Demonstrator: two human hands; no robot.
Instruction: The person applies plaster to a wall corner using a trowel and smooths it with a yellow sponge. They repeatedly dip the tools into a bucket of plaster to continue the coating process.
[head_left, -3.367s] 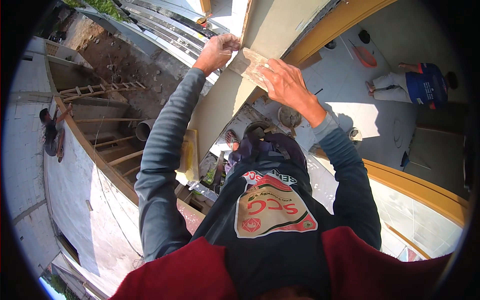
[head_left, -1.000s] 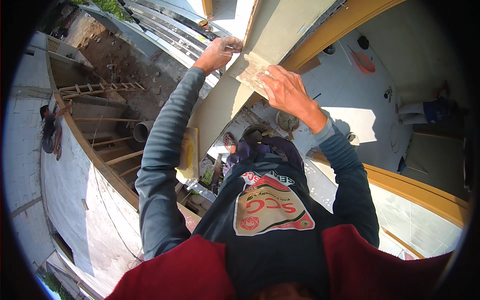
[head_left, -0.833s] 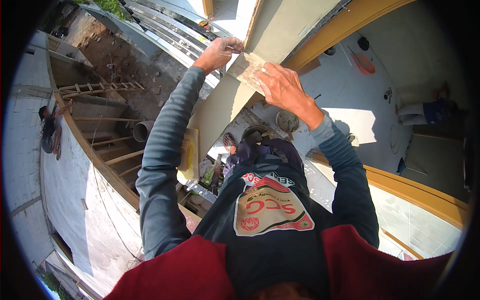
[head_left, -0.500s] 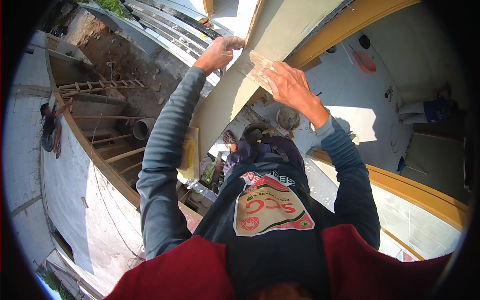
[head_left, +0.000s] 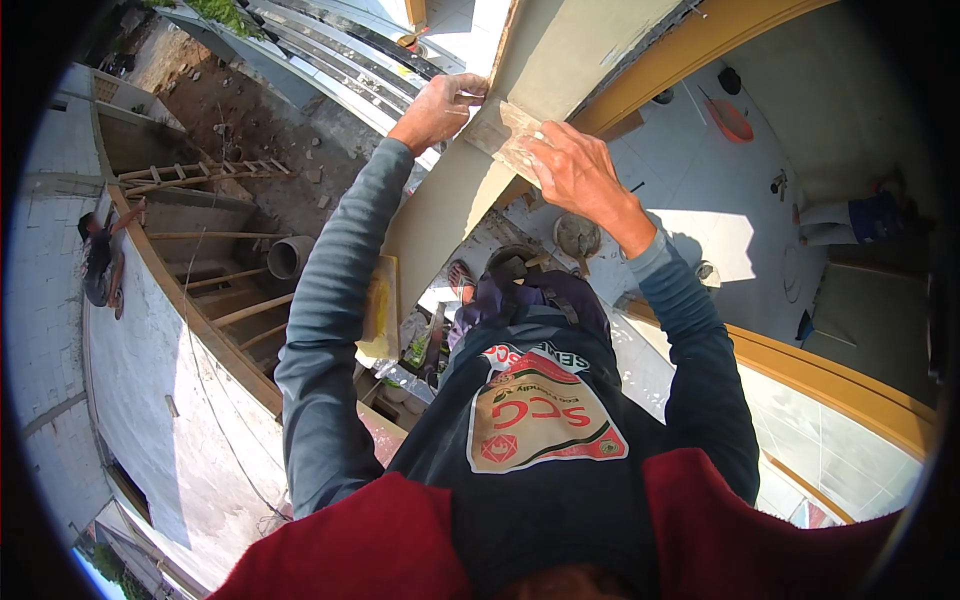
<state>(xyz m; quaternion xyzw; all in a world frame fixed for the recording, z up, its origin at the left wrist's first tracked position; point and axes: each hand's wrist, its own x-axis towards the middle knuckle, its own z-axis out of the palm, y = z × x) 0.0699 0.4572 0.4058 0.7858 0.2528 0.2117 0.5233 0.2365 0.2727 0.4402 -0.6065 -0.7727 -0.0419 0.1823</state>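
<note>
Grey cement render coats the upright wall edge [head_left: 560, 60] at the top of the view, with both of the person's hands raised against it.

- Left hand [head_left: 437, 105]: fingers curled, fingertips [head_left: 472, 95] pressed onto the corner of the wall edge; nothing visibly gripped inside it.
- Right hand [head_left: 578, 172]: fingers spread flat over a small pale plastering float [head_left: 510, 135], holding it against the rendered face just beside the left hand; how firmly the fingers wrap it cannot be told.
- Plastering float: lies flat on the wall edge, between the 2 hands, partly hidden under the right hand's fingers.
- Sleeves: grey long sleeves on both forearms; dark shirt with a printed chest patch, red cloth at the lower edge.
- Below the hands, near the wall foot — a mortar bucket [head_left: 580, 236] and a yellow board [head_left: 378, 320] on a ledge.
- Left of the wall: bare earth, a wooden ladder [head_left: 190, 172] lying flat, a grey pipe section [head_left: 290, 256], timber props.
- Far left: 1 other person [head_left: 100, 262] beside a pale block wall.
- Right: tiled floor [head_left: 690, 180], yellow frame [head_left: 830, 375], a second person [head_left: 850, 218] partly visible at the far edge.
</note>
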